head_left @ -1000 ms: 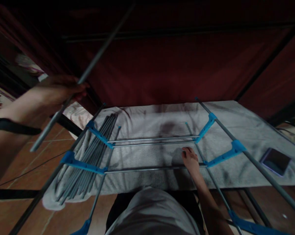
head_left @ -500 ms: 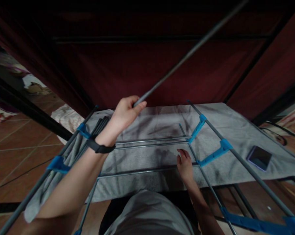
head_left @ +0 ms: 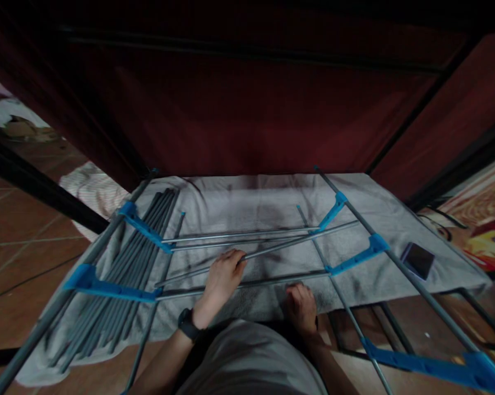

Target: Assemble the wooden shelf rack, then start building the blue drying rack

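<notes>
My left hand (head_left: 222, 277) is closed round a long grey metal rod (head_left: 280, 246) and holds it low, slanting across the rack frame toward the right blue connector (head_left: 333, 211). A black watch sits on that wrist. My right hand (head_left: 301, 306) rests curled on the grey towel (head_left: 251, 200) at the near edge, just under the frame's front crossbar (head_left: 247, 284); what it holds, if anything, is hidden. The frame is made of grey rods joined by blue plastic connectors (head_left: 107, 286) and lies flat over the towel.
A bundle of several loose grey rods (head_left: 140, 258) lies on the towel's left side. A dark phone (head_left: 417, 260) lies on the towel at the right. Dark red fabric panels with black poles stand behind. Brown tiled floor lies to the left, a patterned rug at the far right.
My left hand has brought the rod down from high in the air to lie across the frame. My right hand has slid back toward me along the towel.
</notes>
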Available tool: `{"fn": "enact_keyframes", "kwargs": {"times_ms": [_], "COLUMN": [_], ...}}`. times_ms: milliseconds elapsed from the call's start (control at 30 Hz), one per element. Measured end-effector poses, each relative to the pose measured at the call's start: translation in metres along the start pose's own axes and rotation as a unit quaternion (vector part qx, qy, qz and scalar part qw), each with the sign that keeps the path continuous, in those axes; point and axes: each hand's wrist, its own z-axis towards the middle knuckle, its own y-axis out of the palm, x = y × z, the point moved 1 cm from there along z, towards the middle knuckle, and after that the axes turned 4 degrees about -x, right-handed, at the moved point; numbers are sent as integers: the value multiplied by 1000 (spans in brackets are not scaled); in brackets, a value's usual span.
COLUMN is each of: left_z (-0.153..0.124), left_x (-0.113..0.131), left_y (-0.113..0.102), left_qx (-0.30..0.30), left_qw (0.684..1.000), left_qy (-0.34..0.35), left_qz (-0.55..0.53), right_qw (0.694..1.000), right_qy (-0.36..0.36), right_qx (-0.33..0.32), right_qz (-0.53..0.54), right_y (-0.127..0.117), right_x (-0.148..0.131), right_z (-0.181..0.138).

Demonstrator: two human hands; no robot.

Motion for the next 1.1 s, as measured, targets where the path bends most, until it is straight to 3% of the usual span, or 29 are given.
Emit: {"fn": "enact_keyframes", "kwargs": {"times_ms": [433, 733, 933, 1100], "left_z": [-10, -19, -15, -20], "left_x": [-12, -30, -27, -20], "left_y": [28, 46, 47, 55], "left_qx": [-60, -32, -29, -22], "left_qw": [998, 999, 998, 997], "left_qy": [8, 5, 18, 21], "left_qz": [20, 42, 51, 65], "right_qw": [1000, 999, 998, 996], "right_qy": [12, 18, -8, 2], "right_qx": [-6, 9, 48, 5], "right_qz": [-27, -29, -51, -93], "right_y": [-1, 2, 9, 8], "right_x": [-7, -6, -1, -2], "right_z": [3, 2, -7, -2]}}
